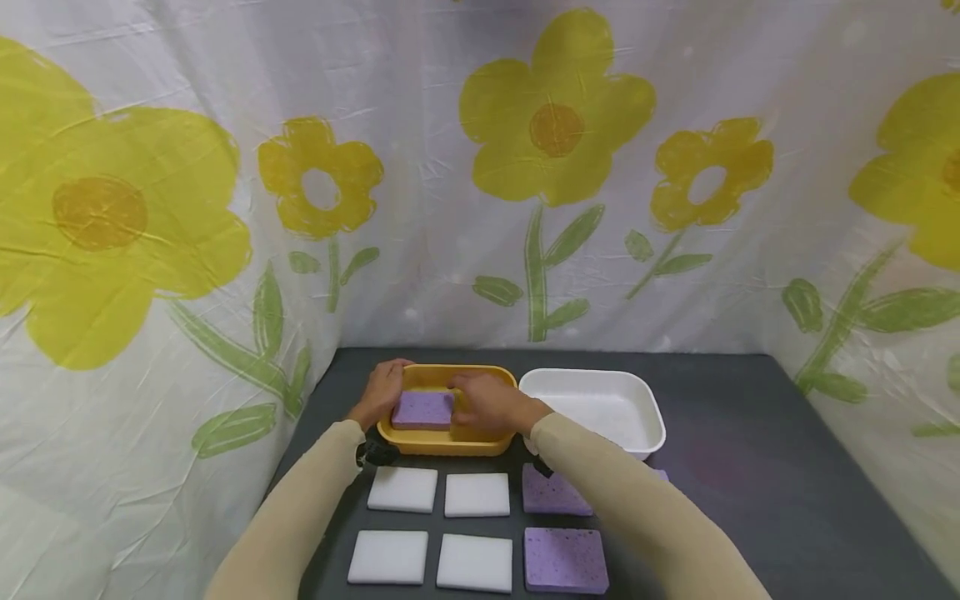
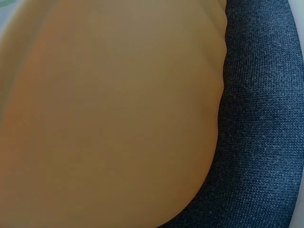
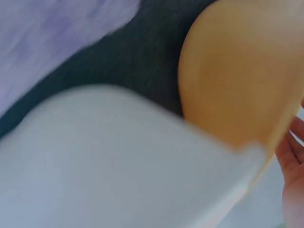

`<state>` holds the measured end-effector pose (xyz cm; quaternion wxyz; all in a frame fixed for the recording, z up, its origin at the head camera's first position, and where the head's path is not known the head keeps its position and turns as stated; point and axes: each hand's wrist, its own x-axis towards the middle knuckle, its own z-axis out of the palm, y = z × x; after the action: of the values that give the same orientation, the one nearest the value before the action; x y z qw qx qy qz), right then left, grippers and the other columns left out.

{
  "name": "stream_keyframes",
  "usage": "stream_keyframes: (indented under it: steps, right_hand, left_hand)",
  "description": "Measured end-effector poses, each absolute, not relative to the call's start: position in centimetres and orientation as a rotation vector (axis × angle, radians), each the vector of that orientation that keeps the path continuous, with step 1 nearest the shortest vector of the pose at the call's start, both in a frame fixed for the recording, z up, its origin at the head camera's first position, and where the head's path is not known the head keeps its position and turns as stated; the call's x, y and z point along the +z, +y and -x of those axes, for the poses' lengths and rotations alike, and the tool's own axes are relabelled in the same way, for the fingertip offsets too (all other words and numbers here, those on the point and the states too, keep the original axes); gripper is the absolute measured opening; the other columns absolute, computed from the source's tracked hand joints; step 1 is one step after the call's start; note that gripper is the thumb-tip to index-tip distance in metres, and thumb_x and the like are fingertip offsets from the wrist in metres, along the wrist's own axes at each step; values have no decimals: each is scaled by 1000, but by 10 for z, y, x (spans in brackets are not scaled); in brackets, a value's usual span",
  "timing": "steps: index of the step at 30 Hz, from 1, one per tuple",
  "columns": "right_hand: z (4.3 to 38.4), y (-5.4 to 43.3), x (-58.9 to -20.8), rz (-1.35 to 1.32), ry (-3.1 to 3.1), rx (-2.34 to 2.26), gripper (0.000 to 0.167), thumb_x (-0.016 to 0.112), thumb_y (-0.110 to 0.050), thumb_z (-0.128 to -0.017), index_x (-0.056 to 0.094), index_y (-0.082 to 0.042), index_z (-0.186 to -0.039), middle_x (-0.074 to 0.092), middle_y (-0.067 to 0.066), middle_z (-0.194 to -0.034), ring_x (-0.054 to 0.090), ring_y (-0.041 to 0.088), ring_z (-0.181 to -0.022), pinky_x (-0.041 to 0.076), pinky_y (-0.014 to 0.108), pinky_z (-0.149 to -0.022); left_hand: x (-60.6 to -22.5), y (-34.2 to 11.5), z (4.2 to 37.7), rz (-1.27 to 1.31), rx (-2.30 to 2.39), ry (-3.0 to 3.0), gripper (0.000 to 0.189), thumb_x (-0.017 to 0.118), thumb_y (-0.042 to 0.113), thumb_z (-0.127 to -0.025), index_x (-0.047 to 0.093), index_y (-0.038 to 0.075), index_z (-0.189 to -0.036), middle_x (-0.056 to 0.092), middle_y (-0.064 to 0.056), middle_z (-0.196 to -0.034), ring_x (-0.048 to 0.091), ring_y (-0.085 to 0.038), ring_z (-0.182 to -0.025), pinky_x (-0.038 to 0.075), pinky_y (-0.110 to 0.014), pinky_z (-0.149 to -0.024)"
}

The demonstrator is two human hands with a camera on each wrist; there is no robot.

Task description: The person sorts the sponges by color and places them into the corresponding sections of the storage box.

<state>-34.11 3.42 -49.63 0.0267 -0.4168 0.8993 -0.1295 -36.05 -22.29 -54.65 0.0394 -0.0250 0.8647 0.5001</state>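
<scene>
A yellow tray [image 1: 450,447] stands at the back left of the dark table, with a purple sponge [image 1: 422,408] lying flat in its left half. My left hand [image 1: 382,390] grips the tray's left rim; its wrist view is filled by the tray's yellow side [image 2: 118,118]. Reaching down into the right half of the tray is my right hand [image 1: 487,404], its fingertips close to the sponge's right end. I cannot tell whether this hand holds anything, as its back covers the fingers. The right wrist view catches part of the right hand [image 3: 293,166] at the tray's edge.
A white tray [image 1: 600,408] stands right beside the yellow one. In front lie several white sponge-like blocks [image 1: 477,495] in rows and several purple sponges [image 1: 566,560], some partly covered by the right forearm. A flowered curtain [image 1: 420,250] encloses the table [image 1: 742,467].
</scene>
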Motion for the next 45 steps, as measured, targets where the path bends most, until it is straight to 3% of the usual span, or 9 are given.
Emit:
stream_keyframes:
  steps: [9, 19, 34, 45]
  right_hand:
    - [325, 77, -467, 1301, 2777, -372, 57, 76, -29, -103, 61, 0, -150, 63, 16, -155, 58, 38, -146, 46, 50, -123]
    - [308, 105, -452, 1380, 2782, -362, 53, 77, -27, -102, 64, 2, -144, 68, 18, -146, 64, 38, -136, 51, 51, -118]
    - [265, 155, -437, 1308, 2818, -384, 57, 78, -27, -101, 63, 0, -149, 66, 17, -150, 62, 35, -141, 51, 51, -118]
    - [230, 188, -440, 1317, 2875, -404, 57, 81, -27, -100, 62, -3, -149, 69, 13, -145, 66, 31, -136, 56, 51, -111]
  left_hand:
    - [-546, -221, 360, 77, 1530, 2657, 52, 25, 28, -121, 60, 4, -150, 63, -23, -147, 61, -40, -131, 48, -60, -117]
    - [-548, -223, 361, 110, 1535, 2646, 52, 25, 29, -121, 60, 4, -151, 63, -23, -147, 62, -39, -130, 48, -60, -116]
    - [-543, -222, 359, 87, 1529, 2642, 52, 25, 27, -120, 59, 3, -151, 63, -24, -147, 61, -39, -130, 48, -60, -117]
    - [-547, -223, 361, 87, 1537, 2628, 52, 25, 28, -121, 58, 4, -152, 62, -23, -148, 61, -38, -128, 48, -59, -117]
